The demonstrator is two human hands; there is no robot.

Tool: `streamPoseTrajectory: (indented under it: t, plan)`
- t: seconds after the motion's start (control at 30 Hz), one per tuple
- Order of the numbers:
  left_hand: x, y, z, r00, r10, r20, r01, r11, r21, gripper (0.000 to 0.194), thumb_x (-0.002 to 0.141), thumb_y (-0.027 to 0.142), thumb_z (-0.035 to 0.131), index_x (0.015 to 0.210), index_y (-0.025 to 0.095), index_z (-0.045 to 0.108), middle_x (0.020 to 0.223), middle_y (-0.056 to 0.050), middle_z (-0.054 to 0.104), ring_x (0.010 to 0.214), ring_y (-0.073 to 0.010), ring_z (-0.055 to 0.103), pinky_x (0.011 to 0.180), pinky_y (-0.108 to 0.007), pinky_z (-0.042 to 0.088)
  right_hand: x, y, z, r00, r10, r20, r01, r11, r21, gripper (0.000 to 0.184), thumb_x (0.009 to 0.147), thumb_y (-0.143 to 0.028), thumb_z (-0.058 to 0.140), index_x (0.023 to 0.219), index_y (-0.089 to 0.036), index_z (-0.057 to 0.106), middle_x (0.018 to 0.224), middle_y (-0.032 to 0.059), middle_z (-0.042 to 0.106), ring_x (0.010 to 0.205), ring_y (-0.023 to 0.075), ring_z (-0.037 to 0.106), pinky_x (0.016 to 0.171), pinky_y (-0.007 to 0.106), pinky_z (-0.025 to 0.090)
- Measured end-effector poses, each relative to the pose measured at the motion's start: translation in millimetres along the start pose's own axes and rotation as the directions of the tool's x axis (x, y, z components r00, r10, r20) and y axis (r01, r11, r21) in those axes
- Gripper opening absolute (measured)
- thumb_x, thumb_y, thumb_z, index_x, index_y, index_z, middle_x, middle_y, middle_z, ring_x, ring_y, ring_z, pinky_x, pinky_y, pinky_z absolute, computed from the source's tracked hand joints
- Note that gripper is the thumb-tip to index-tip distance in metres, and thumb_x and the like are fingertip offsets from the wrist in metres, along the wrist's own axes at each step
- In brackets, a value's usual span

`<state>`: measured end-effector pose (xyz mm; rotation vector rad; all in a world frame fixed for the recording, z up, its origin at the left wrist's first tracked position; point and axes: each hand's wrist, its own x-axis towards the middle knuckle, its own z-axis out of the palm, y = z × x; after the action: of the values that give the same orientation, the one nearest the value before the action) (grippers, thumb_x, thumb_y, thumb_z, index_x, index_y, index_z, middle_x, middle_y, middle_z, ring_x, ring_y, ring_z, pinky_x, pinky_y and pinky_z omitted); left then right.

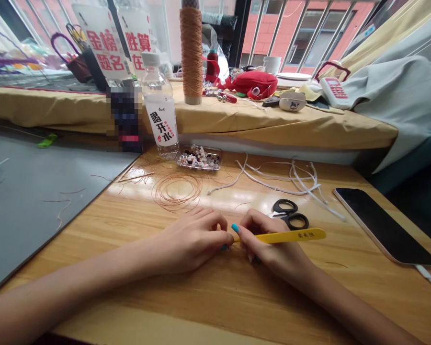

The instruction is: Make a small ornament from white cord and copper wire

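"Pinching those yellow tweezers (290, 235) like a pen, huh? From where I'm standing they're just above the table (208, 297), held in the right hand (271, 257)."

"Yeah, I'd guess that's for fine control. That grip is closed around the shaft, thumb pressed against the fingers. Whether the tips are nipped on anything, can't tell, fingers are in the way."

"And the left hand (192, 242)?"

"Thumb and forefinger bunched together right by the tips. Reads to me like steadying something tiny, but honestly can't tell what's in that grip, if anything. The hand looks rested on the table, probably so it doesn't wobble."

"Which way do the tweezers point?"

"Sideways across the person's front. Long axis runs left to right, working end toward the left hand, rounded printed end poking out over the right one. That end sits a bit higher or farther off, hard to say which."

"And the clutter?"

"Scissors (286, 218) just beyond the right hand, handles partly rightward, prob for an easy grab. Copper-coloured coil (158, 191) is just past the left hand, looped so it won't tangle imo. White cords (298, 192) sprawl behind the scissors. Clear tray (198, 167) sits farther back near the water bottle (161, 115), its walls presumably keeping the small bits (192, 159) together. Phone (384, 225) is well off right, screen dark."
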<state>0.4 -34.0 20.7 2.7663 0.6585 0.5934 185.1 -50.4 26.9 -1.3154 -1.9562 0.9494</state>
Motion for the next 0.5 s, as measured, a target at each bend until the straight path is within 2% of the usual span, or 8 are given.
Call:
streamPoseTrajectory:
  t: [0.1, 0.33, 0.5]
  plan:
    - [0.3, 1.5, -1.7, 0.999, -0.02, 0.04, 0.021, 0.999, -0.029, 0.016, 0.08, 0.013, 0.042, 0.087, 0.017, 0.055, 0.091, -0.006, 0.053, 0.08, -0.014, 0.047, 0.071, -0.027, 0.038, -1.6, -0.1, 2.4, 0.998, -0.045, -0.033, 0.043, 0.997, -0.061, 0.015, 0.08, -0.028, 0.044, 0.069, -0.018, 0.047, 0.056, -0.0021, 0.054, 0.044, 0.0072, 0.048, 0.042, 0.018, 0.035]
    - [-0.5, 1.7, -2.3, 0.996, -0.036, 0.077, 0.04, 0.998, -0.041, 0.017, 0.081, 0.013, 0.04, 0.09, 0.017, 0.054, 0.094, -0.007, 0.052, 0.083, -0.0148, 0.046, 0.073, -0.028, 0.037, -4.2, -0.4, 5.8, 0.978, -0.136, -0.155, 0.114, 0.983, -0.146, 0.012, 0.079, -0.022, 0.044, 0.068, -0.018, 0.046, 0.055, -0.0031, 0.05, 0.047, 0.0069, 0.046, 0.045, 0.018, 0.034]
    - [-1.7, -2.0, 2.6, 0.997, -0.054, 0.048, 0.055, 0.998, -0.027, 0.014, 0.083, 0.017, 0.04, 0.088, 0.018, 0.053, 0.09, -0.005, 0.052, 0.08, -0.0138, 0.045, 0.072, -0.027, 0.036, -2.7, 0.6, 0.8, 0.986, -0.078, -0.149, 0.083, 0.996, 0.025, 0.015, 0.08, -0.026, 0.044, 0.068, -0.018, 0.045, 0.053, -0.0033, 0.05, 0.045, 0.0071, 0.046, 0.043, 0.018, 0.035]
